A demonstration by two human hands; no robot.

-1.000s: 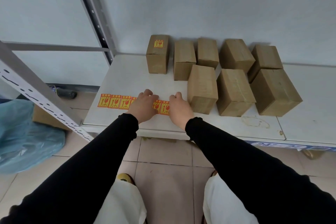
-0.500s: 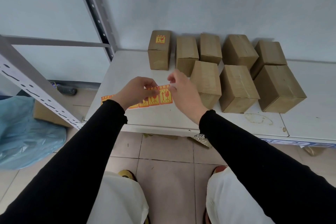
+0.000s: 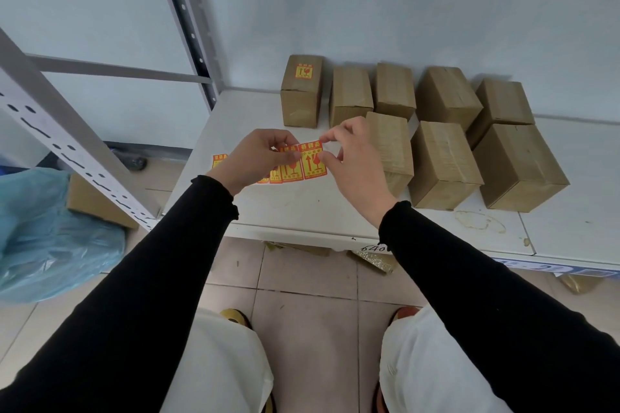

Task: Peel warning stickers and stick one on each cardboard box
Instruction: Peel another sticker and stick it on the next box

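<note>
A strip of orange-and-yellow warning stickers (image 3: 302, 166) is lifted off the white shelf (image 3: 302, 208). My left hand (image 3: 258, 157) pinches the strip from the left. My right hand (image 3: 352, 157) pinches the rightmost sticker at its right edge with thumb and forefinger. Several brown cardboard boxes stand in two rows at the back of the shelf. The far-left box (image 3: 302, 90) carries a sticker (image 3: 304, 71) on its top. The other boxes, such as the one behind my right hand (image 3: 391, 144), show bare tops.
A grey metal rack upright (image 3: 67, 141) slants across the left. A blue plastic bag (image 3: 43, 228) and a cardboard box lie on the tiled floor at left. The wall stands right behind the boxes. My knees are below the shelf edge.
The strip lay flat on the shelf under both hands a second ago. Both hands have raised its right end, and my right hand now grips the end sticker.
</note>
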